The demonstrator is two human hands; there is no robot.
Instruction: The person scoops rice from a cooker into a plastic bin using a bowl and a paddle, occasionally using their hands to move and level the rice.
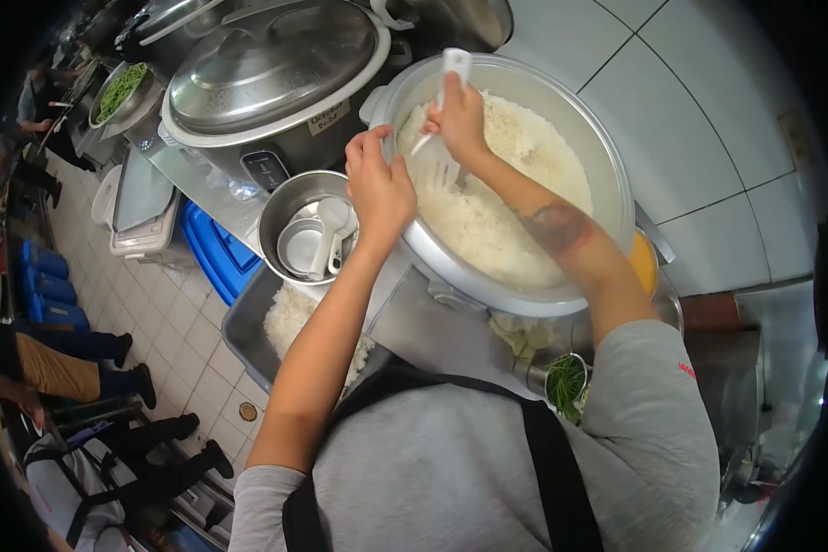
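Observation:
A large pale pot [614, 184] full of white rice [534, 156] stands against the tiled wall. Over the rice, my right hand [458, 118] is closed round the white handle of a paddle [457, 63], whose slotted, pale blade dips into the rice at the pot's left side. My left hand [380, 189] is at the pot's left rim, fingers bent against the edge; what lies under the fingertips is hidden. Just left of that hand sits a steel bowl [271, 230] with a smaller metal cup [300, 247] and a white-handled scoop [327, 241] inside.
A lidded cooker [271, 69] stands at the back left. Below the bowl is a grey bin [239, 322] of rice, beside a blue lid [213, 253]. Cut greens [566, 379] fill a container near my right elbow. Other people [74, 359] are at the far left.

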